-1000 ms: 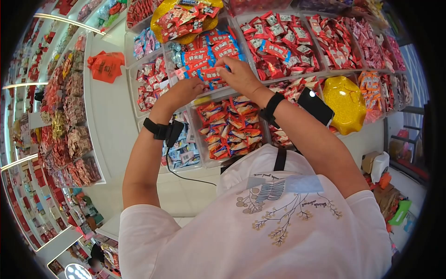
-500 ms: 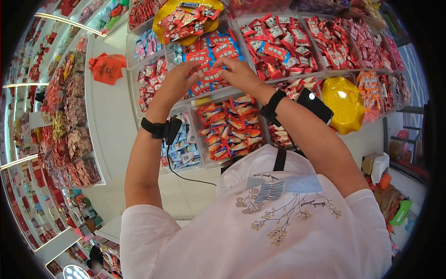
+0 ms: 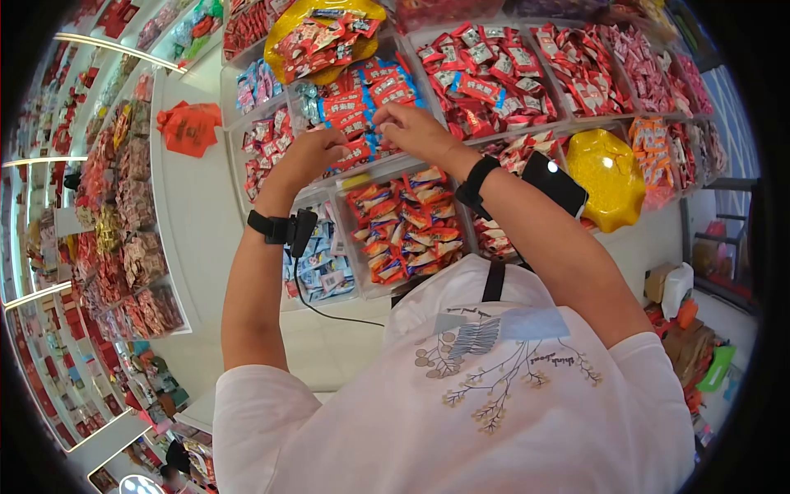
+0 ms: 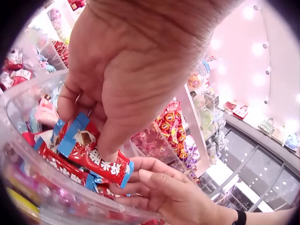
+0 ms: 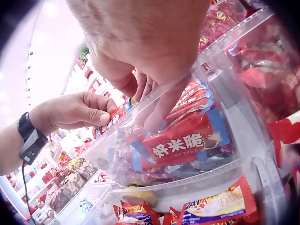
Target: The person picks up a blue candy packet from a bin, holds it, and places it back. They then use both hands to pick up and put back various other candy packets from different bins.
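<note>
My left hand (image 3: 309,156) pinches a red-and-blue wrapped snack bar (image 4: 96,154), its thumb on the wrapper and fingers curled behind. Under it more bars of the same kind lie in a clear plastic bin (image 4: 44,82). Across from it, my right hand (image 3: 415,132) is over the same bin, its fingers loosely bent. In the left wrist view, that hand's fingers are right by the end of the pinched bar. The right wrist view shows its fingertips beside a red bar (image 5: 180,140) with white lettering, lying flat near the bin's front wall.
A gold scalloped dish (image 3: 325,70) heaped with red packets sits behind the bin. Another gold dish (image 3: 607,181) and a black phone-like slab (image 3: 555,185) rest at right. Orange-red packets (image 3: 403,226) fill the nearer bin. A red bag (image 3: 189,128) lies on the left counter.
My left hand has drawn left, away from the right hand, its fingers spreading and then closing on a bar. The right hand has stayed nearly in place.
</note>
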A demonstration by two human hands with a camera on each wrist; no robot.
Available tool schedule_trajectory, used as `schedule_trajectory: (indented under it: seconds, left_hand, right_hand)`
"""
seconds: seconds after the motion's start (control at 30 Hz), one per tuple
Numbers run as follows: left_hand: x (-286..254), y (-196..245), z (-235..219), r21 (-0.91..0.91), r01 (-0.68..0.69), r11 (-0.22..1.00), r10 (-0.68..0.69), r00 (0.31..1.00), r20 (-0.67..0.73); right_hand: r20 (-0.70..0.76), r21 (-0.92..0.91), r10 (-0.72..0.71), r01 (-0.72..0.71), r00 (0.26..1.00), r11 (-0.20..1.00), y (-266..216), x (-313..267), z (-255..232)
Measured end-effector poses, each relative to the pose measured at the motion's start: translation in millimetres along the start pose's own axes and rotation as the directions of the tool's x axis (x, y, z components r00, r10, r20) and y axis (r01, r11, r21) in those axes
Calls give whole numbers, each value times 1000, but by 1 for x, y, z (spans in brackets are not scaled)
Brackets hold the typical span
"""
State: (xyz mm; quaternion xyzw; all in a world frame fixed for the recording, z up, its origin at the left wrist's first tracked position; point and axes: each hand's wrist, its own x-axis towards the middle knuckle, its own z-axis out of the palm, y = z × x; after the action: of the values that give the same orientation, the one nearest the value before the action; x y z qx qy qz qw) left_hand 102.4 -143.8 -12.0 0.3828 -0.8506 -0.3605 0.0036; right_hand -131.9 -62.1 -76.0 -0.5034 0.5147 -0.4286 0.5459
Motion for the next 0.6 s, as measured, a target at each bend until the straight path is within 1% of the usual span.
schedule_trajectory:
  seconds: [0.03, 0.13, 0.17, 0.23, 0.27, 0.33, 0.37, 0.47, 0.57, 0.6]
  left_hand:
    - [-1, -4, 5, 3, -18, 1000, 19, 1000, -13]
    - [1, -11, 27, 94, -155, 983, 161, 985, -60]
    - [1, -13, 33, 224, -176, 959, 202, 974, -101]
    - [-3, -4, 34, 253, -105, 962, 136, 985, -110]
    - [-4, 0, 33, 267, -69, 961, 103, 988, -115]
    - [-2, -6, 34, 256, -100, 961, 132, 985, -109]
    - [-1, -9, 33, 252, -115, 961, 145, 984, -107]
    - [0, -6, 25, 179, 0, 984, 30, 986, -163]
    - [3, -16, 26, 287, -69, 955, 135, 966, -219]
    - [3, -15, 25, 312, -68, 948, 136, 970, -200]
  right_hand:
    - [3, -50, 11, -11, 1000, 999, -2, 0, 0]
    - [16, -175, -65, 67, 998, 982, -3, -2, 1]
    - [3, -166, -72, 71, 997, 984, -3, -2, 2]
    - [-23, -147, -83, 79, 996, 986, 1, -1, 3]
    - [-12, -232, -123, 117, 992, 966, 3, 0, 3]
    - [22, -393, -199, 192, 980, 899, 6, 1, 4]
    - [24, -405, -209, 200, 978, 892, 7, 2, 4]
    - [32, -432, -220, 212, 975, 876, 7, 1, 6]
    - [38, -431, -200, 196, 979, 881, 1, -1, 6]
    - [34, -424, -197, 192, 980, 885, 1, -1, 6]
